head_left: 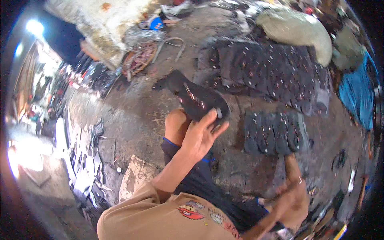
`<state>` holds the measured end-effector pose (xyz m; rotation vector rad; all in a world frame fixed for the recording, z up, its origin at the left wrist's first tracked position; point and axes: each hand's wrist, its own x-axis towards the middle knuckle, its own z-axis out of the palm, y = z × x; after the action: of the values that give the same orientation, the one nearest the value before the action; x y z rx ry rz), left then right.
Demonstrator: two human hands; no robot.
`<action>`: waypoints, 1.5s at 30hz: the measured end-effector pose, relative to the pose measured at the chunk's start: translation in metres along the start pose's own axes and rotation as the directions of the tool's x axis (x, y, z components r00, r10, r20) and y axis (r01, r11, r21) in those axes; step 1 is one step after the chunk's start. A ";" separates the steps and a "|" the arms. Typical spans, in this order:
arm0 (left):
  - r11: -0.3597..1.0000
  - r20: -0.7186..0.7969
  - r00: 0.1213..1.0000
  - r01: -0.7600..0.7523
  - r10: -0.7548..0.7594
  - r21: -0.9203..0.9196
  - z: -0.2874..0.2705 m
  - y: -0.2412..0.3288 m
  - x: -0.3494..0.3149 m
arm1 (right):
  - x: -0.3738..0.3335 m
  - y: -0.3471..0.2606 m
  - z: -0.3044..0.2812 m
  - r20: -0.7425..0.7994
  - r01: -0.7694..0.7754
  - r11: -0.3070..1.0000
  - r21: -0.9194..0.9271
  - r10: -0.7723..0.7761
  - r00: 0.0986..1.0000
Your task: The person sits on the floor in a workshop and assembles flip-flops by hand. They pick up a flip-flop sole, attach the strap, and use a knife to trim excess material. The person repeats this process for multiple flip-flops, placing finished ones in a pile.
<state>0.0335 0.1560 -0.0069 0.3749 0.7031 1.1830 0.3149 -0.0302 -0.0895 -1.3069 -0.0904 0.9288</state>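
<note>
My left hand [203, 138] grips the near end of a black sole-shaped piece [196, 96] with reddish streaks and a small pale patch. The piece is held tilted above the floor, just past my bent left knee [176, 122]. Beside my bare right leg, my right hand [287, 197] is smeared by motion, and its fingers cannot be made out. Past that leg lies a short row of similar dark pieces [274, 132], set side by side with small pale marks on them.
Farther off, a broad bed of overlapping dark pieces [264, 68] covers the floor. Behind it sit a stuffed pale sack [298, 32] and blue plastic sheeting [360, 92]. A reddish woven item [140, 58] lies far left. Cardboard [136, 176] and light scraps [86, 172] lie at my left.
</note>
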 end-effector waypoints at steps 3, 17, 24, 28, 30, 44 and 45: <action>0.995 -0.104 0.990 0.094 -0.092 0.020 -0.032 -0.059 0.087 | 0.018 -0.035 -0.025 -0.136 0.078 0.995 -0.061 -0.086 0.987; 0.265 -0.260 0.965 0.245 0.025 0.933 -0.109 -0.286 0.170 | -0.027 0.044 -0.041 -0.182 -0.192 0.952 -0.237 0.150 0.972; 0.503 -0.384 0.830 0.553 -0.404 0.664 -0.069 -0.216 0.127 | -0.042 0.000 0.009 0.105 -0.067 0.850 -0.523 0.142 0.984; 0.484 -0.428 0.810 0.583 -0.400 0.652 -0.102 -0.210 0.126 | -0.028 0.062 -0.003 0.200 0.086 0.727 -0.681 0.072 0.977; 0.478 -0.470 0.831 0.557 -0.299 0.679 -0.117 -0.219 0.125 | -0.024 0.063 0.011 0.225 0.066 0.647 -0.759 0.166 0.960; 0.458 -0.460 0.761 0.645 -0.457 0.612 -0.108 -0.209 0.128 | 0.017 0.077 0.017 0.217 0.066 0.461 -0.885 0.283 0.934; 0.460 -0.456 0.748 0.659 -0.482 0.595 -0.096 -0.205 0.124 | 0.025 0.076 0.019 0.231 0.071 0.467 -0.882 0.296 0.927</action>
<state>0.1393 0.1902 -0.2401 0.6092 1.3938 0.2133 0.2801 -0.0020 -0.1591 -2.1111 -0.9059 1.3071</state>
